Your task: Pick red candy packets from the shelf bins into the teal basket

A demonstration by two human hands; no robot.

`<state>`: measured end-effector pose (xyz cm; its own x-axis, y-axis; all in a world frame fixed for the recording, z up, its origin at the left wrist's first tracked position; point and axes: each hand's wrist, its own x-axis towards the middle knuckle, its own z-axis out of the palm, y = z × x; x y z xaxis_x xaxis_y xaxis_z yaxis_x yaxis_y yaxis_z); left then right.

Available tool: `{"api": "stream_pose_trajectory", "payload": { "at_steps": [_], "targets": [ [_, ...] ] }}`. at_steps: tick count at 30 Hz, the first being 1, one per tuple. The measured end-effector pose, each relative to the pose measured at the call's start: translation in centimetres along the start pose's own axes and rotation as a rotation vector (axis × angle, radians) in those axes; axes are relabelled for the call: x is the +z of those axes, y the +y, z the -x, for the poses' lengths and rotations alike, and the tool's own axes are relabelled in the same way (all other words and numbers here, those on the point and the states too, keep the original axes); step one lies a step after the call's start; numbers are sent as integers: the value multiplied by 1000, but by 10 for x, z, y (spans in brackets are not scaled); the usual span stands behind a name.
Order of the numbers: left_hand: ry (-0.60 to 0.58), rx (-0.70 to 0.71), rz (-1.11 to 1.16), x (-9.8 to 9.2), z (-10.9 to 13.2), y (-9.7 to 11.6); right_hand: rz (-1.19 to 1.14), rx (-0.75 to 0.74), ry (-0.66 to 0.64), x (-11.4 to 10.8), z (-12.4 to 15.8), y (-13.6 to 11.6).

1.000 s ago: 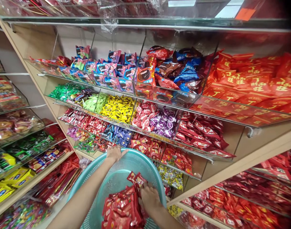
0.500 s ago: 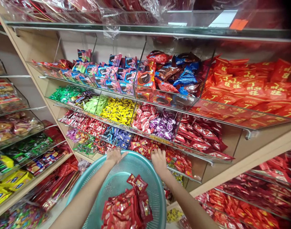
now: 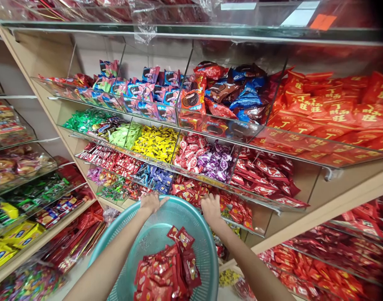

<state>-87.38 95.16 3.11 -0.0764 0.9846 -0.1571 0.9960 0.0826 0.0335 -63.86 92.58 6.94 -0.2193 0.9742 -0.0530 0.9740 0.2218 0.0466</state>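
Observation:
My left hand [image 3: 152, 203] is wrapped over the far rim of a teal plastic basket [image 3: 206, 251], its thumb stretched along the edge. Inside the basket lies a heap of small red candy packets [image 3: 166, 267]. Just beyond the basket's right rim, my right hand [image 3: 211, 207] is closed at the lowest shelf, against red-wrapped candies [image 3: 191, 192] in their compartment. Its fingertips are curled away from view, so what they hold is hidden.
Tiered clear shelves carry yellow candies [image 3: 156, 143], purple-and-white candies [image 3: 214, 161], sandwich-cookie packs [image 3: 193, 99] and red snack bags [image 3: 323, 100]. Transparent dividers separate them. A slanted wooden edge [image 3: 323, 205] runs at right; another shelf unit with yellow packs [image 3: 24, 236] stands left.
The view has shifted very slightly. Both hands and the basket keep nearly the same places; my right hand has moved a little, its fingers still curled.

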Motion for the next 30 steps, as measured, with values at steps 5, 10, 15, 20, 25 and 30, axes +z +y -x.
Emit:
{"api": "stream_pose_trajectory", "payload": {
  "at_steps": [5,10,15,20,25,30],
  "targets": [
    [13,5,8,2,-2,-1,107,58,55,9,-1,2],
    [13,8,-9,1,0,0,98,65,83,3,-1,4],
    [7,3,-18,0,0,0,94,74,113,-22,10,5],
    [19,5,-24,3,-2,-1,65,19,173,-49,35,6],
    [22,13,-15,4,-2,0,-184,-305,114,-52,46,6],
    [18,10,-16,3,-1,-1,-436,-441,-46,-16,44,0]
  ]
}}
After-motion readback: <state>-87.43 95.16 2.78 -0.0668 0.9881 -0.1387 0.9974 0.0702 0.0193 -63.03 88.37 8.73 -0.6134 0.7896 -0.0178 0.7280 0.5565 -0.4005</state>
